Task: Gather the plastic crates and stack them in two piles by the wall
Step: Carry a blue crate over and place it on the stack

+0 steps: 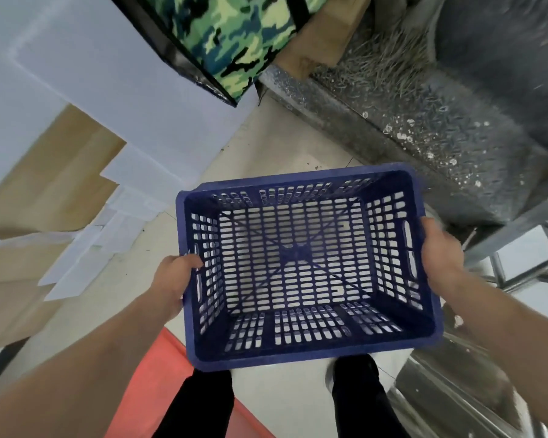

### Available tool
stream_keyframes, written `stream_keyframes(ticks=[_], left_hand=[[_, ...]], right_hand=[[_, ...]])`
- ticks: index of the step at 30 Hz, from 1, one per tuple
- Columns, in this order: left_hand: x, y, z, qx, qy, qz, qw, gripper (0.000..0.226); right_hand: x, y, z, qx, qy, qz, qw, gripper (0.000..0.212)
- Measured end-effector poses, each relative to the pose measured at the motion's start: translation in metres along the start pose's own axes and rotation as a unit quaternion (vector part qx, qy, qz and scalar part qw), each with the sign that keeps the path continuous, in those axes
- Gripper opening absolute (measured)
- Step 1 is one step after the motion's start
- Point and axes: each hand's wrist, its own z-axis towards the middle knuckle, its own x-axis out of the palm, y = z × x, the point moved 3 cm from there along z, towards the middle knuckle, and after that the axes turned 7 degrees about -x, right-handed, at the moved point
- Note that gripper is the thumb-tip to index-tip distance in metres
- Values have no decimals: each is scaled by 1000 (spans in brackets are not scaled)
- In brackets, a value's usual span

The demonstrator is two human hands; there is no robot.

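Pale tiled floor (276,143) fills the centre of the head view; no crate pile is visible on it. White flat sheets (92,74) lie from 9 to 11 o'clock. A grey metal machine housing (440,137) occupies 1 to 3 o'clock.

The blue perforated plastic crate (295,252) is empty, upright and carried clear of the floor, just below centre toward 6 o'clock.

The left grip (174,276) clasps the crate's 9 o'clock wall, thumb over the rim. The right grip (440,248) clasps the 3 o'clock wall beside its handle slot.

Assessment: this crate is gathered but not yet stacked. Placement by the wall remains. How many crates are already stacked cannot be told.
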Motion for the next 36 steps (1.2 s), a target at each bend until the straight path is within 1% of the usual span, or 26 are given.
stream_keyframes(ticks=[5,9,10,13,15,17,19,23,26,29,33,36], left_hand=[[-47,-3,-93,-7,27,-23,999,36],[-85,-9,-166,5,56,-24,998,31],[-94,-10,-182,8,62,-23,998,31],[-124,-12,-224,30,73,-11,997,33],[-142,-11,-248,49,69,-13,996,31],[-158,-6,-270,65,59,-22,996,30],[-172,1,-290,84,46,-40,995,29],[-205,20,-334,114,1,-87,990,19],[-231,40,-360,125,-38,-127,983,19],[-260,64,-383,126,-71,-158,977,15],[-295,99,-402,130,-103,-193,967,20],[-321,128,-409,123,-123,-217,960,22]], right_hand=[[-71,67,-79,-55,-6,-61,997,77],[-128,104,-140,-62,-49,-85,993,86],[-140,113,-154,-70,-54,-88,992,86],[-172,139,-195,-100,-47,-109,988,74],[-189,151,-219,-106,-44,-111,987,72],[-202,160,-235,-109,-43,-109,987,75],[-209,169,-247,-119,-32,-105,987,77],[-217,186,-276,-153,-6,-114,982,80],[-214,198,-298,-205,12,-118,972,79],[-204,211,-324,-230,28,-126,965,84],[-188,226,-362,-264,61,-135,953,83],[-175,234,-394,-284,70,-142,946,81]])
